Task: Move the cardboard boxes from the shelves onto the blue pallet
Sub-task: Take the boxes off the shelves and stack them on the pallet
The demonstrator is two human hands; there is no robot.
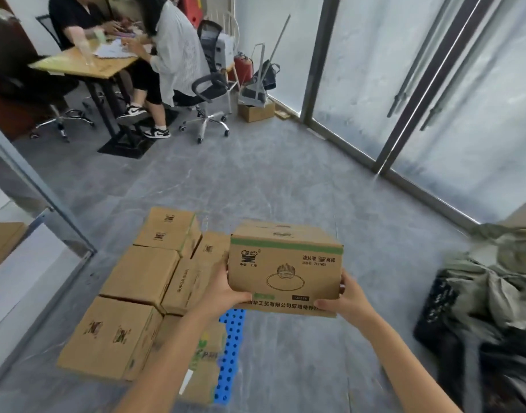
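A grey stone-patterned floor [285, 180] fills most of the frame. Frosted glass panels in dark metal frames [479, 114] run down the right side.

In the lower left, a stack of cardboard boxes [136, 275] sits packed close together, their sides touching, in at least two layers. They rest on the blue pallet [232, 338], of which only a perforated strip shows at the stack's right edge, below the centre of the frame.

In the upper left stands a wooden table [77, 65] with papers on it. A person in a striped shirt [175, 52] sits at it on a black office chair [209, 84], and another person in dark clothes sits across from them.

A heap of olive and dark fabric [494, 293] lies at the lower right edge.

Just right of the stack, at the lower centre, the carried box [285, 269] is held off the floor. It is upright, with a green stripe near its top and a lamp drawing on the near face, and it overlaps the pallet's right edge in the picture.

The left grip [224, 289], a bare hand, clasps the box's lower left corner with the thumb on the near face. The right grip [346, 302] clasps the lower right corner in the same way.

A small cardboard box [255, 111] sits on the floor by the glass, upper centre, with a red fire extinguisher [243, 68] behind it.
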